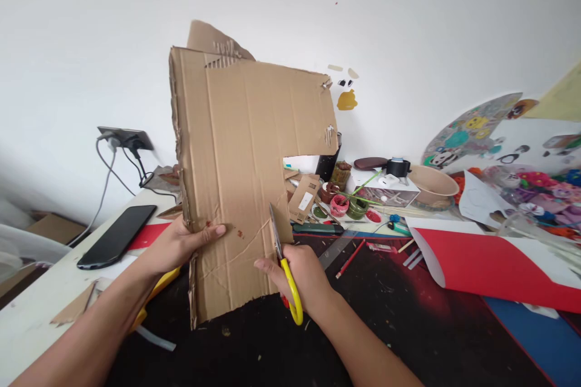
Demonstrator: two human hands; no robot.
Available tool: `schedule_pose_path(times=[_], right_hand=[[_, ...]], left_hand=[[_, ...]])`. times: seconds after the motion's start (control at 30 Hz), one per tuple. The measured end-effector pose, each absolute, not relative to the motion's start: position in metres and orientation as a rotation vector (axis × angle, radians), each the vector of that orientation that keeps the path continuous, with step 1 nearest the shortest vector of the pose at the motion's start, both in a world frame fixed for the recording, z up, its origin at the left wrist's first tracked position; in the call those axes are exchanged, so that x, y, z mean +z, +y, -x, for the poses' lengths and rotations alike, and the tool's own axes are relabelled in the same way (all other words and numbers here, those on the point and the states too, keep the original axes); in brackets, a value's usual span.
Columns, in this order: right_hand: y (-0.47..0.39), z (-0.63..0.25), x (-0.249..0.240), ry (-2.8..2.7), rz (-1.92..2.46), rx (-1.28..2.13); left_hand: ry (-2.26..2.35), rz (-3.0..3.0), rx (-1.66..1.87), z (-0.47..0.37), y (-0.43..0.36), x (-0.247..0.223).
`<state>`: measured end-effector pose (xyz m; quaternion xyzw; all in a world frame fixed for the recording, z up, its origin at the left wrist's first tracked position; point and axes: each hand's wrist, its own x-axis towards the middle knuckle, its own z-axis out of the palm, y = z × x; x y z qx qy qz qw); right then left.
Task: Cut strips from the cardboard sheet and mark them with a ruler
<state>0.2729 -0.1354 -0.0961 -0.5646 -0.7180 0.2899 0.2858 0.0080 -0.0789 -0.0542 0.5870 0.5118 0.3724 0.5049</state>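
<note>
A large brown cardboard piece (pixel 245 127) is held upright above the dark desk mat, with ragged edges and a notch cut out at its right side. My left hand (pixel 181 245) grips its lower left edge, thumb on the front face and the other fingers hidden behind. My right hand (pixel 297 272) is closed around scissors (pixel 292 291) with yellow handles at the cardboard's lower right. The blades point upward, one of them lying over the front face near the right edge. Part of the handles is hidden by the hand.
A black phone (pixel 117 236) lies at the left. Behind are paint jars (pixel 339 204), a clear box (pixel 390 193) and a beige bowl (pixel 429 184). Red paper (pixel 494 266) curls up at the right. A red pencil (pixel 350 259) rests on the dark mat (pixel 363 308).
</note>
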Motion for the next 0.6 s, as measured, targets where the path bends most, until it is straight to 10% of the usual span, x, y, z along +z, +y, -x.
schedule_pose_path(times=[0.6], right_hand=[[-0.131, -0.271, -0.104, -1.845, 1.544, 0.726]], left_hand=[[1.188, -1.317, 0.954, -0.016, -0.078, -0.064]])
